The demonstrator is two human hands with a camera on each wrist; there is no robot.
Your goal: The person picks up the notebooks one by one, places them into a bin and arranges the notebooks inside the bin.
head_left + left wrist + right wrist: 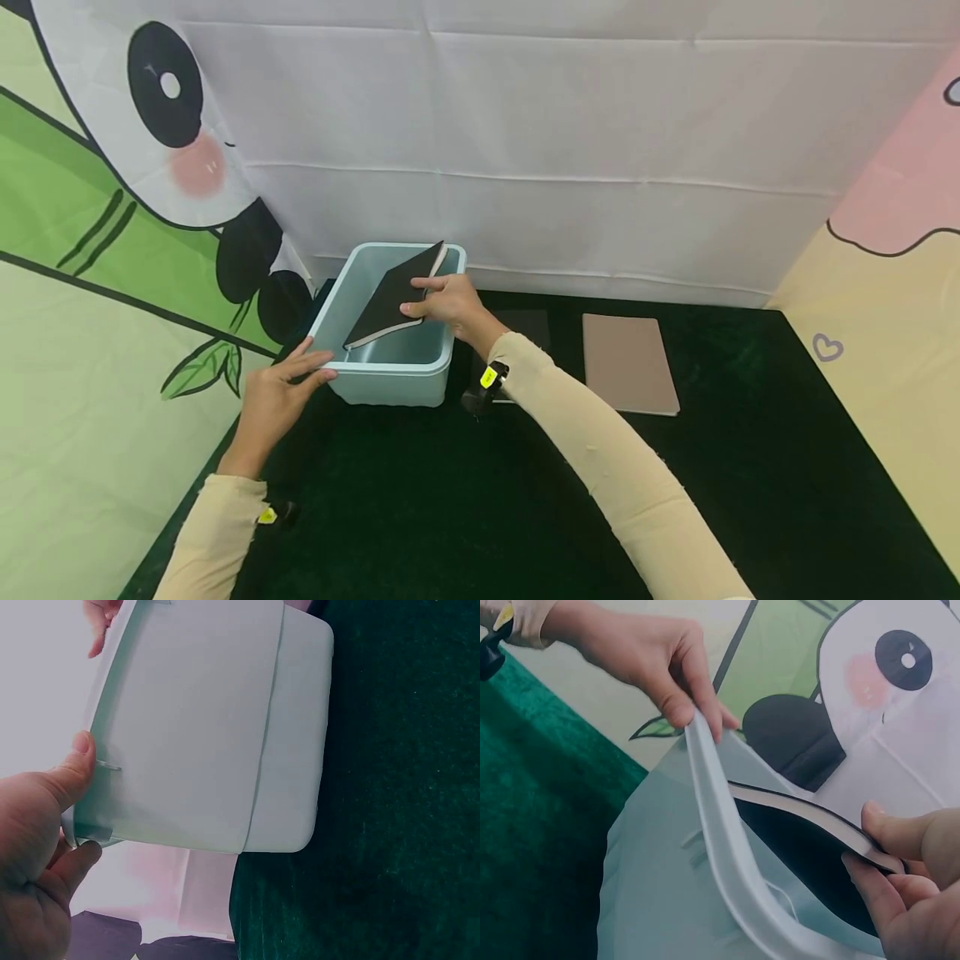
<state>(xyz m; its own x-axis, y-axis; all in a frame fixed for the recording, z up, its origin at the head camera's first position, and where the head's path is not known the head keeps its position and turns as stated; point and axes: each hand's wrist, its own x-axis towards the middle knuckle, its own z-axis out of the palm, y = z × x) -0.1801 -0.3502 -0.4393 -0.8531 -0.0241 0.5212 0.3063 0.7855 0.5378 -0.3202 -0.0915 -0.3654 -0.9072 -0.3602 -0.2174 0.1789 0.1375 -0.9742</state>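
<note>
A light blue plastic bin (390, 383) stands on the dark green cloth, open side up. My left hand (281, 396) pinches the rim at its near left corner, thumb outside, as the left wrist view also shows (45, 840). A black-covered notebook (393, 296) with pale page edges is tilted inside the bin's mouth, its upper corner above the far rim. My right hand (453, 308) pinches this notebook by its right edge, thumb on one cover. In the right wrist view the notebook (802, 855) bends slightly between thumb and fingers; its lower end is partly hidden by the bin's wall.
Right of the bin lies a beige notebook (630, 362) on the green cloth (420, 500). A dark flat item (528, 325) lies beside it, partly hidden under my right forearm. A white printed curtain (562, 125) hangs behind the table.
</note>
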